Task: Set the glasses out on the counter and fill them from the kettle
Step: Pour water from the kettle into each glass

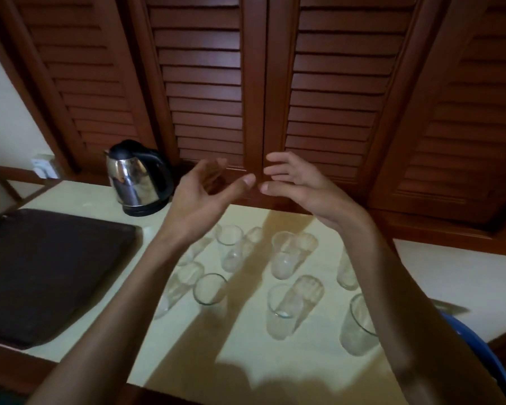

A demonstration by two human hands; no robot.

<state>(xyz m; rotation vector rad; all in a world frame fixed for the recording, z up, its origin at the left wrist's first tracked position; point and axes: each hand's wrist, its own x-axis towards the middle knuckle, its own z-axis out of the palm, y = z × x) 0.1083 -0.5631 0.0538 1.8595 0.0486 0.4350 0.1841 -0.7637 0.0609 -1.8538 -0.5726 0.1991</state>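
- We hold both hands raised above the surface, in front of the slatted doors; the left hand and the right hand have loose, half-curled fingers and grip nothing, thumbs nearly meeting.
- The glasses stand upright below our wrists, spread over the middle of the surface and empty as far as we can tell, so setting out looks done.
- The kettle sits on its base at the back edge, left of the hands, beyond the back corner of the dark tray.
- Its spout points left, and its black handle faces right, towards us.
- We judge the left hand nearer, though the right hand could reach the handle side too.
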